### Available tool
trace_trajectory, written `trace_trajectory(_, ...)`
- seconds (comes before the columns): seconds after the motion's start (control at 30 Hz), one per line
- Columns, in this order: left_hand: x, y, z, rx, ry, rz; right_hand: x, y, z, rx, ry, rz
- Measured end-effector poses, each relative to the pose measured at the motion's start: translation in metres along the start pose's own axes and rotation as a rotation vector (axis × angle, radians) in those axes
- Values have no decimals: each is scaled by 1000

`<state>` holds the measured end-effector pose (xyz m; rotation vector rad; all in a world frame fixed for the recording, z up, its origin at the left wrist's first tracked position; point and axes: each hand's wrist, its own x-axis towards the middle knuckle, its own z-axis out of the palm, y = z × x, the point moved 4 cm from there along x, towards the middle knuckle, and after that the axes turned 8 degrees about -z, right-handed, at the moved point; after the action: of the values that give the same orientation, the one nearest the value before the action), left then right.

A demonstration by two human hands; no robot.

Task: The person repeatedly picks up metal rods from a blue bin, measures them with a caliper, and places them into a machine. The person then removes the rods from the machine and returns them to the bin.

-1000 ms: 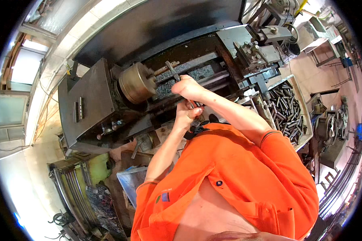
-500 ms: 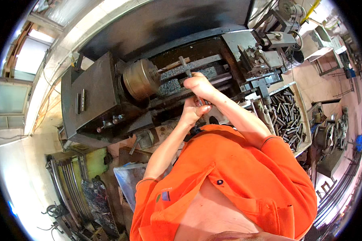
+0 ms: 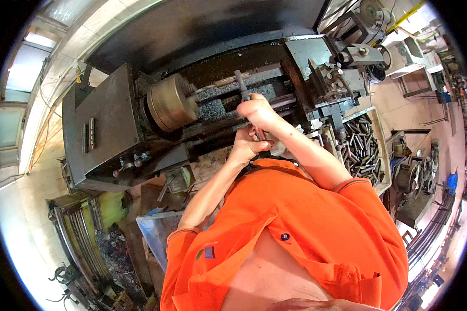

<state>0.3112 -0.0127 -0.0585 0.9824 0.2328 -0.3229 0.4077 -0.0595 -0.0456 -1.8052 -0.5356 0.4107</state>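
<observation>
In front of my chest, my right hand [image 3: 258, 112] is closed around a grey metal bar-like tool [image 3: 241, 84], whose upper end points away over the lathe bed. Just below it, my left hand [image 3: 247, 145] is closed on a darker, reddish part between its thumb and fingers; whether this belongs to the same tool I cannot tell. Beyond my hands lies a lathe with a round brass-coloured chuck [image 3: 168, 103]. The chuck's right side looks blurred. Near it a thin rod [image 3: 218, 84] runs across the bed above metal chips [image 3: 210, 108].
The lathe's headstock [image 3: 101, 124] stands at left, its tool post and carriage [image 3: 331, 78] at right. A tray [image 3: 385, 150] full of short metal rods [image 3: 361, 140] sits by my right arm. Small lever knobs [image 3: 138, 161] jut from the headstock's front.
The view has shifted, so the lathe and tray appear farther left. Both hands keep their closed grips, and the tool tilts nearly as before.
</observation>
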Motion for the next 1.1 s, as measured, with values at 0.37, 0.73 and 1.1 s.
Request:
trace_trajectory(0.37, -12, 7, 48, 1175, 103, 170, -100, -13, -61, 520, 384, 29)
trace_trajectory(0.73, -45, -56, 129, 1444, -439, 155, -280, 63, -88, 1040, 885, 149)
trace_trajectory(1.1, -117, -110, 20, 1461, 266, -32, -419, 180, -199, 1233, 855, 579)
